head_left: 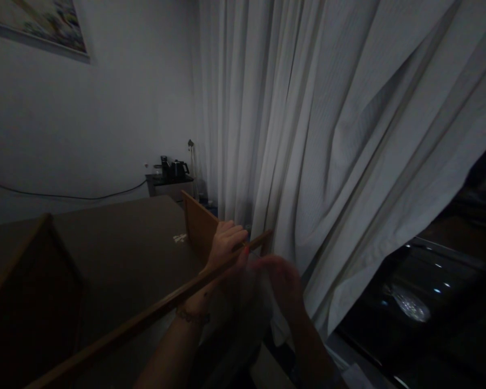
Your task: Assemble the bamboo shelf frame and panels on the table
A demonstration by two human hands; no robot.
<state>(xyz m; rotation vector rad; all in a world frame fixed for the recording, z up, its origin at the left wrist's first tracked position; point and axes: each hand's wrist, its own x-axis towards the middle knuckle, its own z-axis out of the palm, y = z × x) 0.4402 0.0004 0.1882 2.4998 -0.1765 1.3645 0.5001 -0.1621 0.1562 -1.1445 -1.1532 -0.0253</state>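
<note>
A long wooden rail (157, 309) runs slantwise from the lower left to a corner near the curtain. My left hand (225, 240) is closed round the rail near its far end, with the wrist passing behind the wood. A small red spot shows by its fingers, too blurred to name. My right hand (281, 275) is just right of the rail's end, its fingers bent toward the left hand and smeared by motion. Whether it holds anything is hidden. A wooden panel (198, 221) stands upright behind the left hand.
Another wooden panel (36, 286) rises at left from a dark brown surface (133, 237), where small white pieces (180, 237) lie. White curtains (291, 135) hang close on the right. A black kettle (179, 169) stands on a small cabinet (172, 189). The room is dim.
</note>
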